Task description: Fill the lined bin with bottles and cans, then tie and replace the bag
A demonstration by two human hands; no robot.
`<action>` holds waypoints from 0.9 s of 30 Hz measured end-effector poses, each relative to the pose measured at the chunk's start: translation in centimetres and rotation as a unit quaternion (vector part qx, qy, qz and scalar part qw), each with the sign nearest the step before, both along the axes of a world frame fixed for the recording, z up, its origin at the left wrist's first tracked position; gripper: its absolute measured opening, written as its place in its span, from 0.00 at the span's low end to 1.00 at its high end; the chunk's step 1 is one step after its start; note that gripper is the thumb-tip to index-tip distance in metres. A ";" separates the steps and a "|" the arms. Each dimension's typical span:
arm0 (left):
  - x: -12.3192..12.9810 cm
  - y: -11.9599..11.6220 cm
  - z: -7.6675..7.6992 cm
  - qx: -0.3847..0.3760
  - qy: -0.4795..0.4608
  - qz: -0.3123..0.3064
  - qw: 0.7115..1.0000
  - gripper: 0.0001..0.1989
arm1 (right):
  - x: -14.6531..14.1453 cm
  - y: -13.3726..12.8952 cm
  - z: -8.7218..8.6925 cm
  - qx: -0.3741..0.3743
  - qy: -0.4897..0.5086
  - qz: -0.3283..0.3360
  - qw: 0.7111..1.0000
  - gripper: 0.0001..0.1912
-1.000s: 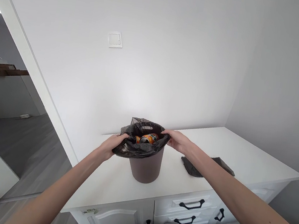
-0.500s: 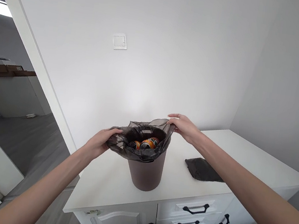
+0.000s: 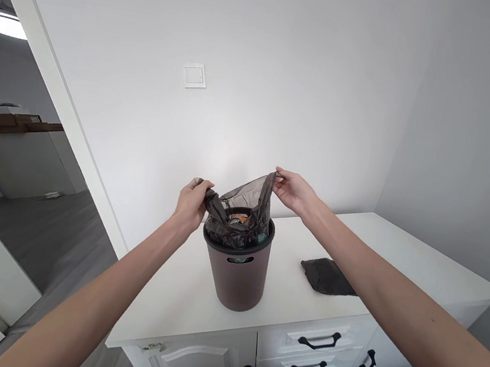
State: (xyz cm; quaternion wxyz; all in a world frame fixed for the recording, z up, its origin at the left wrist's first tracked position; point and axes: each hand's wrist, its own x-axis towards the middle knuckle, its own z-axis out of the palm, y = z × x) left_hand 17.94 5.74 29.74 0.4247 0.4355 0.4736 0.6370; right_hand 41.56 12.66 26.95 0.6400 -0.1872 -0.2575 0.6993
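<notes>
Black translucent plastic liner bag (image 3: 227, 234) sits inside a round, brown, tapering waste bin (image 3: 239, 288), its upper edge raised above the bin's black rim (image 3: 270, 233) at both sides. The bin stands upright on a white bench (image 3: 415, 262), near the wall (image 3: 316, 95).

Left hand (image 3: 192, 203): fingers closed, gripping a bunched portion of the bag's edge at the left of the bin, just above the rim. Right hand (image 3: 294, 190): thumb and fingertips pinched together on the bag's edge, higher than the left hand; the film between the two hands is spread and see-through.

Within the bag's mouth, part of an orange printed can (image 3: 238, 218) is visible; the remaining contents are largely hidden. An oval handle slot (image 3: 240, 260) is cut in the bin's front, below the rim.

A flat, folded black plastic sheet (image 3: 327, 277) lies on the bench to the right of the bin, apart from it and partly covered by the right forearm. White drawers with black handles (image 3: 319, 341) are fitted beneath the benchtop.
</notes>
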 end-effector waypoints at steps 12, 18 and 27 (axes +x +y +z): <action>0.9 4.6 -0.5 0.037 -0.027 0.083 0.996 0.13 | -0.1 2.0 -1.2 -0.069 -0.034 -0.109 0.991 0.09; 1.6 5.2 -0.1 0.073 -0.049 0.082 0.993 0.12 | -0.1 3.5 -0.8 -0.058 -0.031 -0.106 0.992 0.07; -0.7 6.4 -1.2 0.073 -0.151 0.179 0.969 0.13 | 1.9 2.5 -2.2 -0.082 -0.039 -0.160 0.983 0.10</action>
